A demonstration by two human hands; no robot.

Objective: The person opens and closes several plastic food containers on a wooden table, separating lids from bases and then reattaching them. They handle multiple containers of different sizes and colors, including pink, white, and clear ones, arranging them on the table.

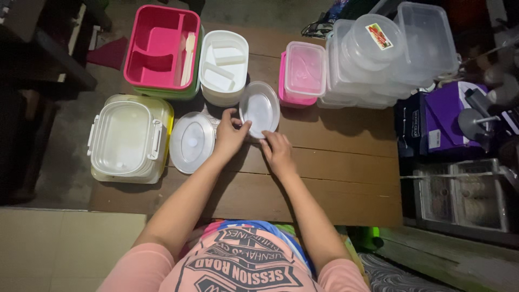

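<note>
Both hands meet at the centre of the brown plank table [335, 162], on a small oval container of clear, glossy plastic [260, 109]; the left hand [230, 135] pinches its rim at seven o'clock, thumb on top and fingers curled beneath, while the right hand [277, 151] presses fingertips against the rim at six o'clock, closed on the edge rather than spread flat; how far the fingers reach under the oval is hidden. At nine o'clock from it lies a cloudy oval lid [191, 142] with a raised centre, smooth and matte; further out at nine sits a rounded rectangular box with a translucent clip-on lid and pale yellow base [130, 138]. At eleven o'clock stands a pink compartmented tray [157, 46] holding a pale utensil, stacked on something green that is mostly covered; at twelve, a white divided tray [223, 66]. At one o'clock a pink box with a frosted lid [304, 73]; beyond it, at two, a heap of clear tubs [389, 51], their edges hard to separate.
</note>
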